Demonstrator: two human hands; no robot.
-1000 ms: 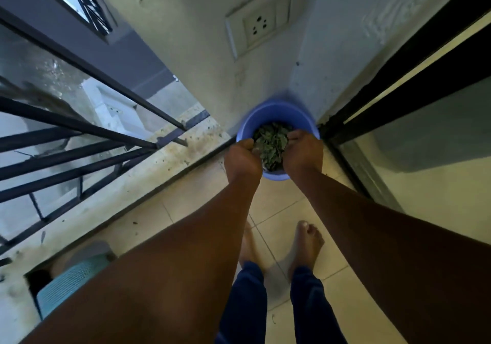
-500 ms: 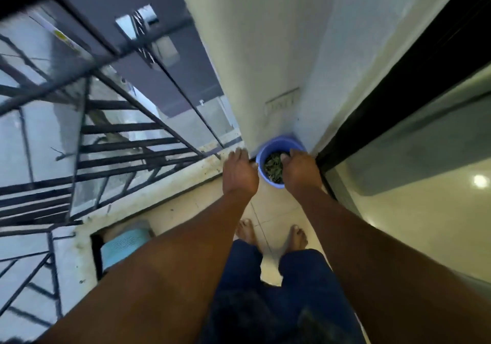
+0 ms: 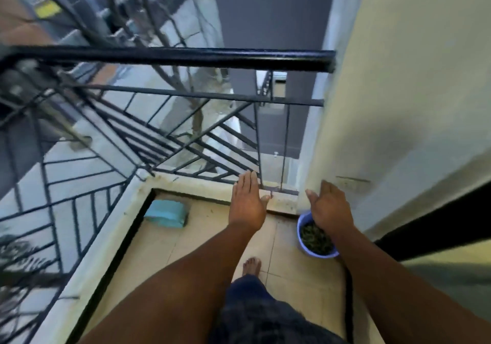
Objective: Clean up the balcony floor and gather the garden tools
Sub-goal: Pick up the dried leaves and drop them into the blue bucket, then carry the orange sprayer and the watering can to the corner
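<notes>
While the blue bucket (image 3: 317, 254) is sitting on the tiled floor (image 3: 202, 240) in the corner where the cream wall (image 3: 398, 104) meets the dark door frame (image 3: 435, 218), both hands are hanging in the air above it and holding nothing. Dry leaves (image 3: 314, 237) are filling the bucket, which suggests it is serving as the bin for swept-up litter and is being parked against the wall, out of the walking path. The right hand (image 3: 329, 208) is hovering over the bucket's far rim, fingers straight and loosely together, thumb out, partly hiding the rim from this view; whether it is touching the plastic cannot be told. The left hand (image 3: 248, 200) is hanging beside the bucket toward the railing, palm down, fingers extended and close together, clear of everything. A bare foot (image 3: 251, 265) is standing just on the near side of the bucket. Farther from the bucket along the low curb (image 3: 212, 184), a teal object (image 3: 166, 213) is lying in the other corner; what it is cannot be told. Beyond the curb the black railing (image 3: 170, 59) is closing off the balcony. No garden tools are showing, so gathering them is probably still ahead.
</notes>
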